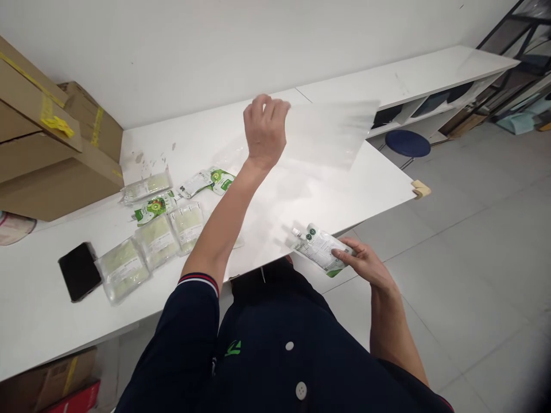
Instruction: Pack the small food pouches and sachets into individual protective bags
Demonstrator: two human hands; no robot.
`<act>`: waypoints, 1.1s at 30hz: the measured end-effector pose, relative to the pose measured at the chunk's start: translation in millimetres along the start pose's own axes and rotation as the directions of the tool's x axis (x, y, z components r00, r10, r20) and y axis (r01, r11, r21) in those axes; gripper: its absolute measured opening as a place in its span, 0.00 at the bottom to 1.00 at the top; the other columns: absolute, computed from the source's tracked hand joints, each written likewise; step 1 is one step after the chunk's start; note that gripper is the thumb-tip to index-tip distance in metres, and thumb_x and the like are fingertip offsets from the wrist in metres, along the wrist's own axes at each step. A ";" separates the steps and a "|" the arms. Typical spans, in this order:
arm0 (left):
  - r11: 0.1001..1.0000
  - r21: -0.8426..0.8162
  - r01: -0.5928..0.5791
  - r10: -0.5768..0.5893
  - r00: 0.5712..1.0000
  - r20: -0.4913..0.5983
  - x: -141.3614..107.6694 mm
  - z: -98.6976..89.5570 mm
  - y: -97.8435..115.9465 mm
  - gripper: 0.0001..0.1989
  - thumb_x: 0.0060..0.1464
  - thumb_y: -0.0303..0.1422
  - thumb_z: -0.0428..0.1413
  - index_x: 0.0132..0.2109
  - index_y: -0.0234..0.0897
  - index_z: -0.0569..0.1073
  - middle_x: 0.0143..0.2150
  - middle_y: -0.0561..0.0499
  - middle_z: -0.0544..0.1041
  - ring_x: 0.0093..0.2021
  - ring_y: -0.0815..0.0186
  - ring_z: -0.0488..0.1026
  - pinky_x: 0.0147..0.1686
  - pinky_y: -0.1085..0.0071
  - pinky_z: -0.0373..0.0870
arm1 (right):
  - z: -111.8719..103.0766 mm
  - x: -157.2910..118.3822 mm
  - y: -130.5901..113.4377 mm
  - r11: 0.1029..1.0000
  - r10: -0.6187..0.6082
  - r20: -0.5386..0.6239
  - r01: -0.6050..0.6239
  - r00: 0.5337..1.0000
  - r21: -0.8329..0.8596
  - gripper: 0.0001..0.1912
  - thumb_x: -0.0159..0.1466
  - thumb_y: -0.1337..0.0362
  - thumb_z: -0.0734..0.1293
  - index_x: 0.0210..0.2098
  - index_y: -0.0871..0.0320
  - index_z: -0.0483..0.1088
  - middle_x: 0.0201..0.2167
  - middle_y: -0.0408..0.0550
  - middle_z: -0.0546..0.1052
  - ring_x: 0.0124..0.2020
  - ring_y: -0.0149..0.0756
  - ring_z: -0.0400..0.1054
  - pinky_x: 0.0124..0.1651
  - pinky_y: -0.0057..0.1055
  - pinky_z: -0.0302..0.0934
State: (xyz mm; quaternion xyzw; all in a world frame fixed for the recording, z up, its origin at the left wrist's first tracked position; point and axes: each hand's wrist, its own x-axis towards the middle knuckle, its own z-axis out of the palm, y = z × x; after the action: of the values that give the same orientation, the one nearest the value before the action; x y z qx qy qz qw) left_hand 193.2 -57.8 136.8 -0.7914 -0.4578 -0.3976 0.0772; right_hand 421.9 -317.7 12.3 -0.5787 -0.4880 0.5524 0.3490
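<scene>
With curled fingers, the left hand (266, 132) pinches a clear plastic bag (329, 135) by one end, apparently so it spreads above the white table (374, 183), while the right hand (365, 261) grips a white-and-green spouted pouch (319, 249) near its base, leaving the spout (297, 232) free.

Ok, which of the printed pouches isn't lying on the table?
The held pouch, pinched in the right hand; the other printed pouches lie on the table.

A white table (37, 324) bears cardboard boxes (41, 180), a phone (80, 272), clear packets (124, 271) and green-printed pouches (154, 209).
</scene>
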 end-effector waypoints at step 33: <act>0.993 0.011 -0.115 0.084 0.787 0.612 -283.7 -32.9 -5.2 0.21 0.64 0.24 0.37 0.33 0.39 0.72 0.33 0.43 0.74 0.35 0.59 0.69 0.34 0.61 0.63 | 41.5 137.8 -28.5 0.978 0.167 0.442 -0.205 0.881 0.040 0.22 0.52 0.59 0.76 0.45 0.56 0.77 0.35 0.49 0.81 0.33 0.38 0.76 0.36 0.36 0.72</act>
State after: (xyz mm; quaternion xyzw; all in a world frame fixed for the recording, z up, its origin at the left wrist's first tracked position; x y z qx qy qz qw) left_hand 95.7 -258.9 -40.9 -0.8983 -0.4251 -0.1056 -0.0348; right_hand 364.2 -184.3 -8.1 -0.4690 -0.4719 0.7191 0.2007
